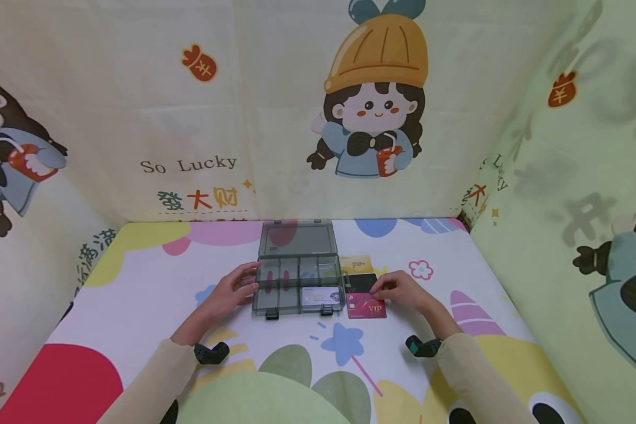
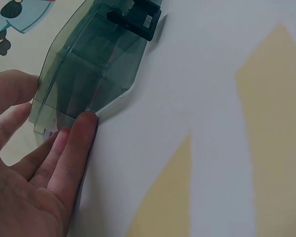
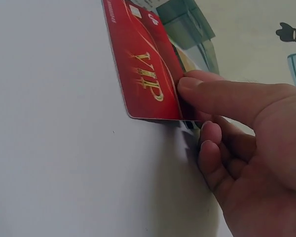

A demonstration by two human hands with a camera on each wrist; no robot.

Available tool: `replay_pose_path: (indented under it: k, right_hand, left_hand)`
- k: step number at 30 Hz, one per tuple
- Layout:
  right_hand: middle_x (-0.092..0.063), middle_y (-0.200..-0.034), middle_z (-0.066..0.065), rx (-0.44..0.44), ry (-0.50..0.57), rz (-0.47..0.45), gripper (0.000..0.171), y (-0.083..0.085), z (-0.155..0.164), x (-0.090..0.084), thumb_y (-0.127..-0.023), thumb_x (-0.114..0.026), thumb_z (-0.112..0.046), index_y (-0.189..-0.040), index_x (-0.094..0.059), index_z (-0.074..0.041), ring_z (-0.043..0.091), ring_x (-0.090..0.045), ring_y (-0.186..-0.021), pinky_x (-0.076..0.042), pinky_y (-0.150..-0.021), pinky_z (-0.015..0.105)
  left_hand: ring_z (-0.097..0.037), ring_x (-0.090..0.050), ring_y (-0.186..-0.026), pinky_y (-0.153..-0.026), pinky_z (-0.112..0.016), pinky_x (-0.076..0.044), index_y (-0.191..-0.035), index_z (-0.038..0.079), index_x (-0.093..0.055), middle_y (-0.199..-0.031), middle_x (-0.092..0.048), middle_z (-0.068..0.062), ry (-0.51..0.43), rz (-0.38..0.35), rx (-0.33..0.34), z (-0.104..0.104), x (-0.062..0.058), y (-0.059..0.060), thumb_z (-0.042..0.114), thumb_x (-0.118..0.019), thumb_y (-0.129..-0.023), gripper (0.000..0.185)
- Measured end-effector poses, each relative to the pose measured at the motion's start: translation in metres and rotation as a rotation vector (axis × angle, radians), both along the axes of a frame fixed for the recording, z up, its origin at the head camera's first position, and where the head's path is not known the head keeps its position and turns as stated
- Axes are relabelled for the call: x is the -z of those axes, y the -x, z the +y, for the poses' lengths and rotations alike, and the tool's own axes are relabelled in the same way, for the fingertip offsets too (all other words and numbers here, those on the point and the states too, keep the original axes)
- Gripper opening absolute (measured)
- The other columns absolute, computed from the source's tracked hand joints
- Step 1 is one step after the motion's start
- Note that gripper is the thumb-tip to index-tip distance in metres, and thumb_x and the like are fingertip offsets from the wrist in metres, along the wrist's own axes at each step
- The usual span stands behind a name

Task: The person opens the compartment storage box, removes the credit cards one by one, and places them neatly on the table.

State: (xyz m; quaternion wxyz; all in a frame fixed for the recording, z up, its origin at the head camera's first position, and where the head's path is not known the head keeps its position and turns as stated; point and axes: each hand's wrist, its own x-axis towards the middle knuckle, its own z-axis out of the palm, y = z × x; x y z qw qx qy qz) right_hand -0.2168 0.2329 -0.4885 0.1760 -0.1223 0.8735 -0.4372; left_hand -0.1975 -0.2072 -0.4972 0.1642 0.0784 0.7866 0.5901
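A dark translucent compartment box [image 1: 288, 303] lies on the table with its lid [image 1: 298, 240] flipped back. In its front right compartment is a silver-white card [image 1: 320, 296]. My left hand [image 1: 234, 288] touches the box's left side, thumb and fingers along that wall; the left wrist view shows its fingertips on the clear plastic [image 2: 89, 64]. Right of the box, a gold card [image 1: 356, 263], a black card [image 1: 359, 283] and a red VIP card [image 1: 365, 307] overlap in a column. My right hand [image 1: 400, 290] pinches the red card [image 3: 143, 74] at its right edge, thumb on top.
Two black latches [image 1: 272, 314] stick out at the box's front edge. A white cloth with colourful prints [image 1: 217, 241] covers the table. Printed fabric walls [image 1: 275, 118] stand behind and at both sides. A dark wrist camera [image 1: 423, 346] sits at each cuff.
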Motion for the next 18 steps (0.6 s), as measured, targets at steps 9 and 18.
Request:
replay_pose_path:
  k: [9, 18]
  right_hand:
    - [-0.067, -0.092, 0.004, -0.028, -0.029, 0.015, 0.011, 0.0005, 0.0010, 0.0037, -0.087, -0.071, -0.016, -0.097, -0.075, -0.015, 0.019, -0.055, -0.087, -0.049, -0.074, 0.024]
    - [-0.063, -0.092, 0.001, -0.068, -0.100, 0.068, 0.018, -0.0040, -0.0023, 0.0011, -0.082, -0.077, -0.020, -0.099, -0.076, -0.020, 0.018, -0.051, -0.082, -0.048, -0.068, 0.022]
  left_hand:
    - [-0.038, -0.033, -0.141, -0.096, -0.046, -0.052, -0.150, 0.024, -0.032, -0.155, -0.031, -0.015, -0.006, 0.006, 0.006, -0.0007, 0.0004, -0.0001, 0.026, -0.056, -0.099, 0.057]
    - [-0.038, -0.033, -0.141, -0.096, -0.046, -0.053, -0.150, 0.023, -0.032, -0.155, -0.031, -0.015, -0.012, 0.004, 0.003, -0.0003, -0.0004, -0.0010, 0.026, -0.056, -0.099, 0.057]
